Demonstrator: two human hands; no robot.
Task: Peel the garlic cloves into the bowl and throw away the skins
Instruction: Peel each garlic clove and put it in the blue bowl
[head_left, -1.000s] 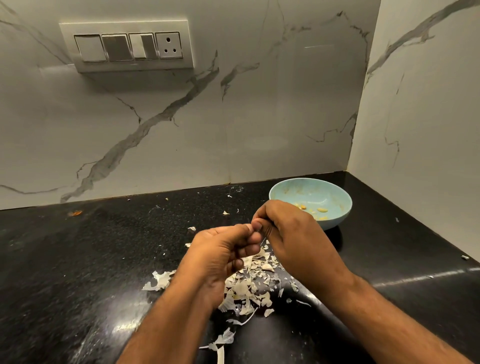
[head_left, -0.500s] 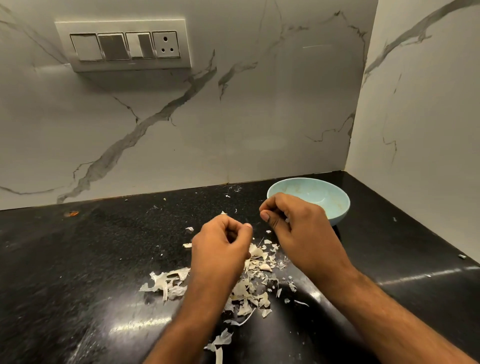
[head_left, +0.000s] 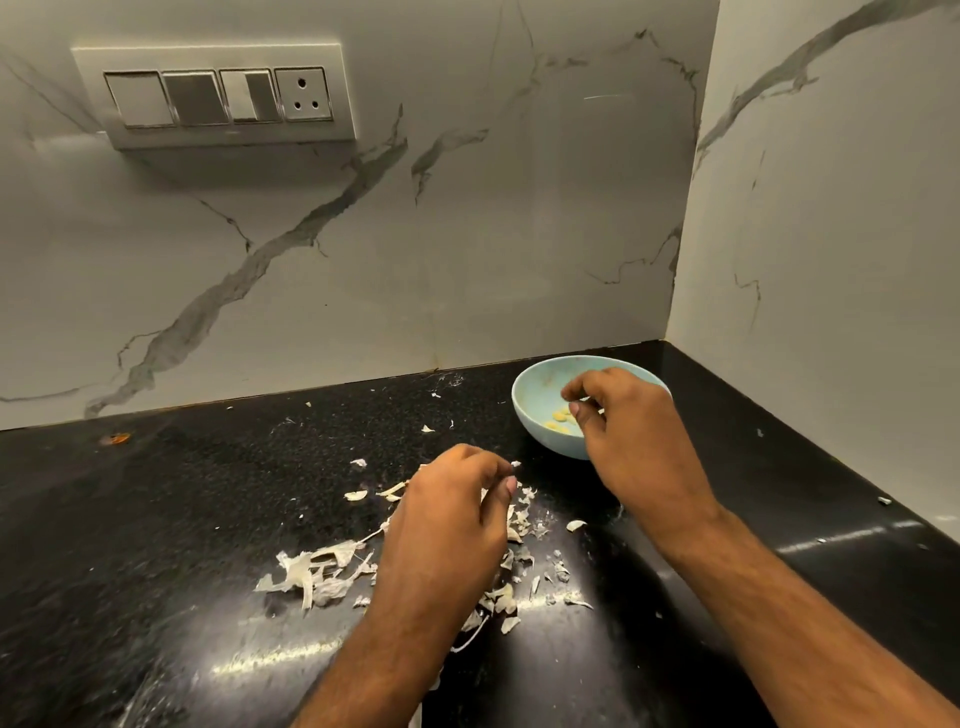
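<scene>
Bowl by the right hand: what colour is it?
Pale blue, plain inside and out; the bowl shows best in the head view, on the black countertop.

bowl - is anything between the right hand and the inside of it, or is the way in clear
Nothing visible blocks it. The right hand is already over the open blue bowl, fingertips above the peeled cloves inside. The bowl has no lid, and the left hand sits apart, over the skins.
</scene>
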